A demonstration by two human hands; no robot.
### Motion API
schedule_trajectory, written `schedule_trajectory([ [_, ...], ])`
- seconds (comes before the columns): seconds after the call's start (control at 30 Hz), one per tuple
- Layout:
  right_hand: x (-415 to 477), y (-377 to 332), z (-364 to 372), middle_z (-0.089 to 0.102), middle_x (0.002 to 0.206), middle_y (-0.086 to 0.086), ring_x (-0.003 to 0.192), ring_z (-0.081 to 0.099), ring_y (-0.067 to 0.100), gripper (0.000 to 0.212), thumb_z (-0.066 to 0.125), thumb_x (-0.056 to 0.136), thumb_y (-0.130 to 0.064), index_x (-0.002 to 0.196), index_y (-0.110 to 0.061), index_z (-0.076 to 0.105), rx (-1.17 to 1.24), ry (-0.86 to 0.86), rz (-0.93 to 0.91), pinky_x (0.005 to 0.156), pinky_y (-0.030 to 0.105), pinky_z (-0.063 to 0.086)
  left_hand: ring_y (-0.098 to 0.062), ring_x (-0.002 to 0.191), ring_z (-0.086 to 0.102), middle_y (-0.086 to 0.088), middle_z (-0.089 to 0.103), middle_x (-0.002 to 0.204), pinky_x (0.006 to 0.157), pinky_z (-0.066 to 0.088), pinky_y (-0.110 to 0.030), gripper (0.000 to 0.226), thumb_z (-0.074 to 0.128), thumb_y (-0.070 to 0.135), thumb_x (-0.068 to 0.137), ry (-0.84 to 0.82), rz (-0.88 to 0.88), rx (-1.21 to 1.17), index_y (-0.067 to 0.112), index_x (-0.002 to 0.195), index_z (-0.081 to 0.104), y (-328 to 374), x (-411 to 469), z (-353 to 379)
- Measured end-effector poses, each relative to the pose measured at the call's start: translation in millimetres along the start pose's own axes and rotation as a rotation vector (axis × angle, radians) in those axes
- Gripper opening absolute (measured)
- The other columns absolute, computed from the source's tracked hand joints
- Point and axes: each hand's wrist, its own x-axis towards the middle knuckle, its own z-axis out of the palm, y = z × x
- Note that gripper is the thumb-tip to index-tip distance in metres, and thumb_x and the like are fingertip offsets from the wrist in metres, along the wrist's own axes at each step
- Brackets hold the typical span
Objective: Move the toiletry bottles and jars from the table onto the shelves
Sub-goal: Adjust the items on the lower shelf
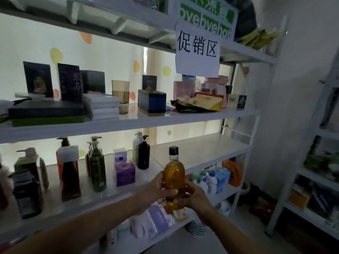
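Curled fingers (171, 191) of the left hand (159, 187) and of the right hand (193, 197) wrap the lower half of the amber bottle (174, 171) from opposite sides, holding it upright with its long axis vertical and its black cap on top. It is in the air before the shelf (201, 149) edge, just right of and nearer than the black pump bottle (144, 154). A white pump bottle (137, 143) stands just behind that black pump bottle, with a purple box (125, 172) near its left and a green pump bottle (97, 169) farther left.
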Motion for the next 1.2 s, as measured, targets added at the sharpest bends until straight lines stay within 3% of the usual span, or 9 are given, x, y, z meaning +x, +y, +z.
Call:
schedule_trajectory([
  [0.23, 102, 23, -6, 0.062, 0.102, -0.007, 0.088, 0.059, -0.001, 0.063, 0.082, 0.064, -0.002, 0.116, -0.017, 0.049, 0.001, 0.029, -0.004, 0.058, 0.007, 0.047, -0.018, 0.112, 0.052, 0.000, 0.051, 0.122, 0.094, 0.050, -0.036, 0.073, 0.079, 0.022, 0.074, 0.220, 0.009, 0.216, 0.023, 0.132, 0.035, -17, 91, -27],
  [0.4, 184, 50, -8, 0.062, 0.106, 0.000, 0.093, 0.061, 0.013, 0.049, 0.076, 0.074, -0.002, 0.110, -0.018, 0.048, -0.055, -0.016, -0.020, 0.070, 0.015, 0.054, -0.021, 0.115, 0.054, -0.003, 0.054, 0.123, 0.096, 0.050, -0.037, 0.105, 0.087, 0.060, 0.036, 0.307, 0.015, 0.179, 0.027, 0.124, 0.039, -46, 142, -65],
  [0.47, 220, 60, -8, 0.061, 0.109, 0.004, 0.097, 0.060, 0.016, 0.047, 0.076, 0.075, -0.004, 0.111, -0.017, 0.049, -0.094, -0.060, -0.026, 0.079, 0.021, 0.054, -0.020, 0.112, 0.056, -0.004, 0.055, 0.121, 0.089, 0.052, -0.031, 0.111, 0.087, 0.062, 0.030, 0.367, 0.008, 0.154, 0.024, 0.124, 0.042, -63, 165, -81],
  [0.57, 276, 76, -9, 0.060, 0.105, 0.000, 0.099, 0.060, 0.018, 0.062, 0.086, 0.062, -0.009, 0.110, -0.018, 0.049, -0.181, -0.139, -0.073, 0.078, 0.019, 0.051, -0.016, 0.110, 0.054, 0.002, 0.053, 0.118, 0.075, 0.051, -0.017, 0.097, 0.086, 0.039, 0.047, 0.458, -0.021, 0.232, 0.023, 0.128, 0.037, -72, 192, -95],
  [0.63, 311, 87, -7, 0.061, 0.103, 0.000, 0.097, 0.061, 0.018, 0.068, 0.091, 0.054, -0.019, 0.106, -0.020, 0.047, -0.273, -0.188, -0.092, 0.080, 0.020, 0.050, -0.015, 0.113, 0.052, 0.004, 0.052, 0.118, 0.078, 0.049, -0.013, 0.079, 0.083, 0.019, 0.067, 0.511, -0.067, 0.315, 0.025, 0.129, 0.035, -80, 209, -103],
  [0.77, 362, 99, 7, 0.055, 0.101, -0.005, 0.096, 0.055, 0.012, 0.050, 0.079, 0.074, -0.025, 0.109, -0.022, 0.043, -0.290, -0.279, -0.107, 0.072, 0.005, 0.041, -0.013, 0.121, 0.048, -0.001, 0.052, 0.128, 0.099, 0.043, -0.025, 0.066, 0.072, 0.017, 0.082, 0.660, -0.134, 0.505, 0.022, 0.137, 0.036, -95, 237, -121],
  [0.93, 402, 115, 23, 0.055, 0.094, -0.007, 0.093, 0.059, 0.018, 0.053, 0.079, 0.073, -0.025, 0.108, -0.023, 0.040, -0.334, -0.407, -0.133, 0.079, 0.026, 0.051, -0.011, 0.117, 0.054, -0.001, 0.058, 0.124, 0.099, 0.046, -0.026, 0.053, 0.064, 0.019, 0.089, 0.782, -0.190, 0.544, 0.021, 0.135, 0.039, -115, 252, -134],
  [1.03, 412, 125, 31, 0.051, 0.090, -0.013, 0.090, 0.057, 0.013, 0.044, 0.074, 0.079, -0.027, 0.106, -0.025, 0.039, -0.354, -0.433, -0.158, 0.073, 0.017, 0.048, -0.013, 0.117, 0.055, -0.003, 0.058, 0.123, 0.099, 0.046, -0.027, 0.052, 0.064, 0.019, 0.088, 0.828, -0.219, 0.555, 0.019, 0.135, 0.040, -129, 256, -141],
  [1.2, 422, 135, 36, 0.053, 0.094, -0.007, 0.091, 0.060, 0.017, 0.046, 0.073, 0.080, -0.026, 0.111, -0.021, 0.039, -0.359, -0.464, -0.172, 0.071, 0.018, 0.049, -0.011, 0.117, 0.054, 0.004, 0.056, 0.125, 0.098, 0.049, -0.037, 0.056, 0.067, 0.026, 0.085, 0.836, -0.271, 0.572, 0.034, 0.132, 0.037, -144, 258, -150],
])
